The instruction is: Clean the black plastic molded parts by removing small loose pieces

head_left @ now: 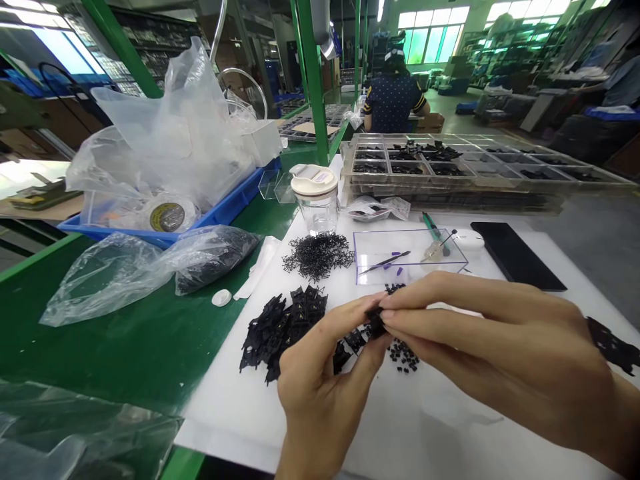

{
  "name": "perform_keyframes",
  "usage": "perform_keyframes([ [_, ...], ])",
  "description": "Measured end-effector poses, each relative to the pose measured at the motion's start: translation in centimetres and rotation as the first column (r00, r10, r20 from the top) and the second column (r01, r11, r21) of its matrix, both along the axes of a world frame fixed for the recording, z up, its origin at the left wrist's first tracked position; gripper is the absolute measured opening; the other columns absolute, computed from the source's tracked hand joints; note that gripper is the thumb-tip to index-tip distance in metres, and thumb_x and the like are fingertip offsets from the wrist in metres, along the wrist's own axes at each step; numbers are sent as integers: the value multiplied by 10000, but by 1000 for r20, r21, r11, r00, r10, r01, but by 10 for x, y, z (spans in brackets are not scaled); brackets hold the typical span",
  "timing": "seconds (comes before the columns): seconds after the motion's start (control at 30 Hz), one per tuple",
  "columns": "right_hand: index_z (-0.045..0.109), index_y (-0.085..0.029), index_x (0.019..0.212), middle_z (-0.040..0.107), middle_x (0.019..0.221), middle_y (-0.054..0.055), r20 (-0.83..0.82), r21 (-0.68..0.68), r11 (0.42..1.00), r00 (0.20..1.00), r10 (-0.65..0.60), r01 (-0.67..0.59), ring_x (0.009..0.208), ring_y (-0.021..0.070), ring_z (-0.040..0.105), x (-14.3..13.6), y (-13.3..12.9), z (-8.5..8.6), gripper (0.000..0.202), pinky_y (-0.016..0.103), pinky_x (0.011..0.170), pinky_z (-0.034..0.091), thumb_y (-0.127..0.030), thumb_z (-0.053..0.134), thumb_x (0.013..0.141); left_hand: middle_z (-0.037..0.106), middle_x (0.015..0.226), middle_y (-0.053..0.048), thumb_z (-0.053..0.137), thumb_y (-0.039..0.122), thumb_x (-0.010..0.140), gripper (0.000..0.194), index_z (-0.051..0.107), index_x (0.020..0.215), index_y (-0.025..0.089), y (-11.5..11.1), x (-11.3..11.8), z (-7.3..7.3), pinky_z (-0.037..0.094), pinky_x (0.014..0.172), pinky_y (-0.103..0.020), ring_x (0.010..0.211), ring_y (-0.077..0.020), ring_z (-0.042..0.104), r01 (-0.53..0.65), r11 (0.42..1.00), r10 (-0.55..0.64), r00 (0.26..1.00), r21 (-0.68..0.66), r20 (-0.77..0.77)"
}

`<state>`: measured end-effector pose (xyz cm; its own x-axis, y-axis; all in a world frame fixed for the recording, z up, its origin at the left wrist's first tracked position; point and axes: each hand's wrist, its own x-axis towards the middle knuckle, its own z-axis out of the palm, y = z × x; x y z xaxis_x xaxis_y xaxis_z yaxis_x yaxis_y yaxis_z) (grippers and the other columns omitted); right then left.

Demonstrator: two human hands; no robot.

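A small black plastic part [375, 323] is pinched between the fingertips of both hands, partly hidden by them. My left hand [327, 380] grips it from the left with thumb and forefinger. From the right, the fingertips of my right hand [505, 347] press on the same part. Below and behind the hands lies a scatter of tiny black pieces [404, 357]. To the left sits a heap of flat black plastic parts [285, 327]. Farther back is a pile of thin black pieces [319, 257].
A clear shallow box [370, 243] holds tweezers and purple bits. Nearby are a lidded cup [315, 180], a black slab [520, 257] and a divided tray [480, 175] of black parts. On the left stand a blue bin [225, 200] and a bag [215, 257]. A person [395, 93] sits beyond.
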<state>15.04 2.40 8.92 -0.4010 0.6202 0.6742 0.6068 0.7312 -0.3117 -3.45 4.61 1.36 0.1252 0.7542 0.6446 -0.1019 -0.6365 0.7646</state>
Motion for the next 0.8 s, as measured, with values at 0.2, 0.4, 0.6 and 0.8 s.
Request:
perform_keyframes([
  [0.2,695,-138,940,724,1072,56,13,19,1000,1000,-2,2,948,115,691,1,1,-4,113,213,946,540,-36,650,962,755,1256,60,729,-91,829,622,699,1305,308,0,0,2,571,1034,-193,1136,-108,706,-2,1000,1,999,-24,-32],
  [0.4,698,-127,943,723,1058,57,32,22,1000,999,-1,0,948,104,677,2,0,-1,95,202,944,525,-48,652,968,760,1244,49,733,-62,844,569,705,1285,297,0,1,3,578,1028,-209,1120,-120,713,-8,1000,7,998,-28,-55],
  [0.6,708,-128,982,716,1083,57,44,-3,1000,999,15,-15,967,106,671,2,2,-2,86,204,948,518,-66,649,978,761,1247,43,733,-67,838,561,708,1272,288,0,1,4,584,1034,-234,1133,-136,713,-6,1000,5,998,-22,-59],
  [0.8,708,-128,982,708,1059,47,9,-35,999,1000,27,-26,943,95,664,2,2,0,103,187,898,523,-41,658,959,765,1243,25,738,-65,831,526,720,1246,258,2,0,4,593,1022,-243,1123,-145,719,-1,1000,2,999,24,-50],
])
